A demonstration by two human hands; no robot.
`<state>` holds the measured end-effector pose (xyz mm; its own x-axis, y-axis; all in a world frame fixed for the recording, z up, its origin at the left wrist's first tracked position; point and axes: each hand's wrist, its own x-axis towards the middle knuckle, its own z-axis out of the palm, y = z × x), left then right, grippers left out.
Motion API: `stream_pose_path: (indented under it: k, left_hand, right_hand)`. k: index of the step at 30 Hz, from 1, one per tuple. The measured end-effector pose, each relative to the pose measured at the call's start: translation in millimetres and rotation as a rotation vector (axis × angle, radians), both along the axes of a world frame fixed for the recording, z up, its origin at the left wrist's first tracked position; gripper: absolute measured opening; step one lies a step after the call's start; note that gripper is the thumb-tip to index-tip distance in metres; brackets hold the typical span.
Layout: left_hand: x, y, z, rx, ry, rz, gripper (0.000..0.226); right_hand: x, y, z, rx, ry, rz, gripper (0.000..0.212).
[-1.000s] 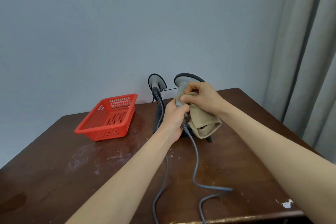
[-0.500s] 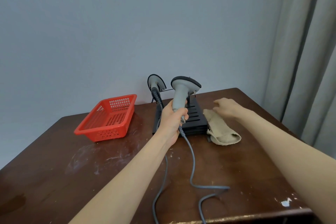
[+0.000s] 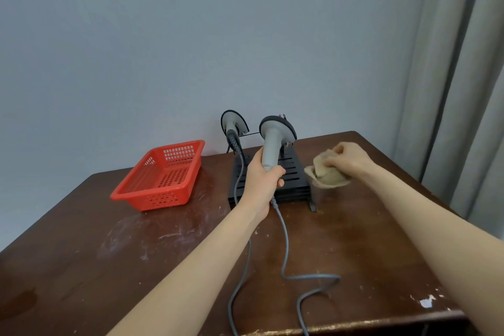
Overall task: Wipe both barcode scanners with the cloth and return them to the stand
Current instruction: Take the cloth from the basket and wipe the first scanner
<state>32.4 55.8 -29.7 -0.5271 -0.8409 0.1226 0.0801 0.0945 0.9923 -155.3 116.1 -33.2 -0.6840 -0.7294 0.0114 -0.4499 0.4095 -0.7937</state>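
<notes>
My left hand (image 3: 263, 181) grips the handle of a grey barcode scanner (image 3: 272, 142), held upright over the black slotted stand (image 3: 293, 172). Its grey cable (image 3: 283, 248) trails down across the table toward me. A second grey scanner (image 3: 231, 124) rests on the left side of the stand, its coiled cord hanging down. To the right of the stand, my right hand (image 3: 346, 159) clutches the bunched beige cloth (image 3: 323, 174), which touches the tabletop.
A red perforated basket (image 3: 161, 176) sits to the left of the stand. The brown wooden table (image 3: 109, 254) is scuffed, its front edge near me. A grey wall stands behind and a grey curtain (image 3: 463, 90) hangs at the right.
My right hand took the cloth off the scanner, laid it on the table right of the stand, then closed on it again. The left hand keeps the scanner upright.
</notes>
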Motion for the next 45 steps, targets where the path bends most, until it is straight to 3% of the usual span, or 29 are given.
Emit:
stream_pose_path:
  k: [4,6,14,19,21,25,28,34,40,45]
  left_hand:
    - [-6,3,-1,-0.065,-0.047,0.015,0.063]
    - [-9,7,-1,-0.096,-0.067,0.01,0.065]
    - [-13,15,5,-0.119,-0.019,-0.011,0.023]
    - [-11,14,2,0.023,0.014,-0.048,0.039]
    - [-10,14,5,0.155,0.086,-0.048,0.034]
    - [-7,11,10,0.486,0.344,-0.093,0.015]
    - [-7,6,9,0.639,0.447,-0.125,0.039]
    - [-10,8,9,0.761,0.482,-0.051,0.033]
    - [-8,-1,9,0.705,0.403,0.025,0.037]
    - [-11,0,9,0.775,0.4,0.016,0.035]
  right_hand:
    - [33,-2,29,-0.411,0.104,-0.01,0.023]
    - [52,-4,39,-0.48,0.207,0.057,0.027]
    - [85,1,46,-0.342,0.398,0.51,0.025]
    - [67,-15,47,-0.375,0.385,0.284,0.031]
    - [60,-20,46,-0.356,0.396,0.21,0.03]
    - [75,-8,42,-0.4,0.222,0.334,0.029]
    - [85,-3,37,-0.379,0.162,0.435,0.029]
    - [66,-17,41,-0.404,0.259,0.229,0.027]
    - [79,-3,39,-0.348,0.135,0.546,0.025]
    - [66,-20,40,-0.402,0.189,0.258,0.023]
